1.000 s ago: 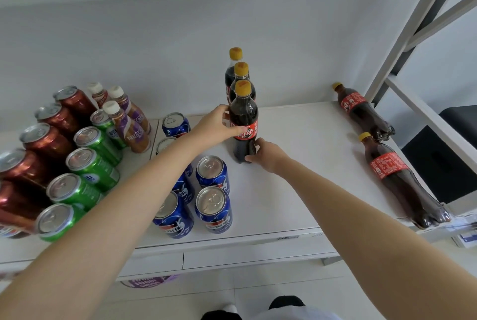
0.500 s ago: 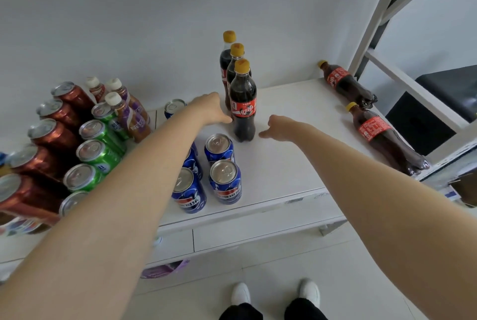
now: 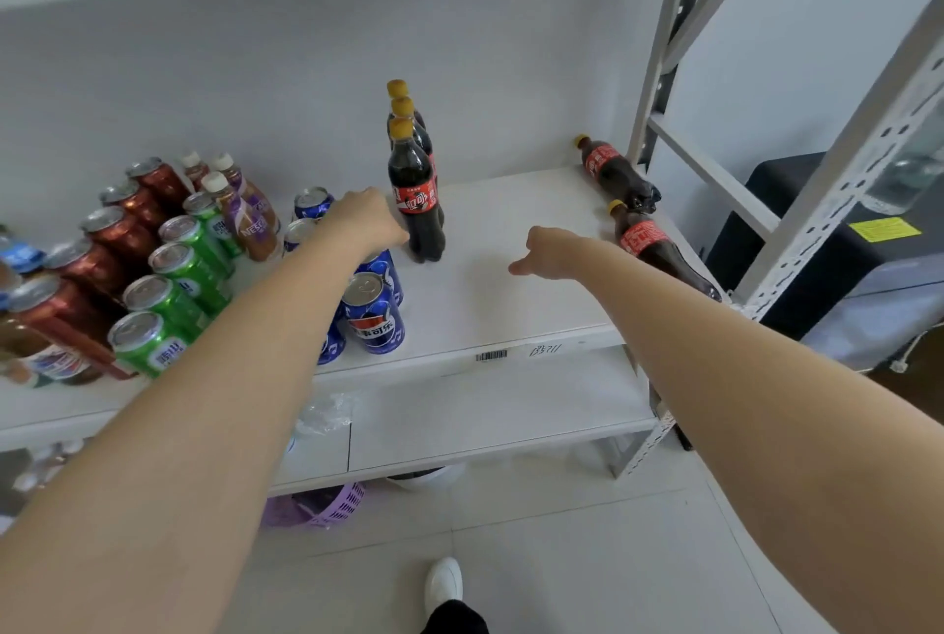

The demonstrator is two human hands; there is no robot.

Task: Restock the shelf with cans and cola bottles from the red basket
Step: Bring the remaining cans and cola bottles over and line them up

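The left hand (image 3: 365, 219) is hanging loosely curled with nothing in it, knuckles just beside the front cola bottle (image 3: 416, 204) and above the blue cans (image 3: 375, 311), while the right hand (image 3: 549, 252), also slack and empty, is hovering over the bare shelf (image 3: 511, 306). A careless brush from the left hand risks tipping that tall, narrow bottle into the two standing behind it. It is standing upright mid-shelf, dark, yellow-capped and red-labelled, while two lying bottles (image 3: 659, 250) are resting at the right end.
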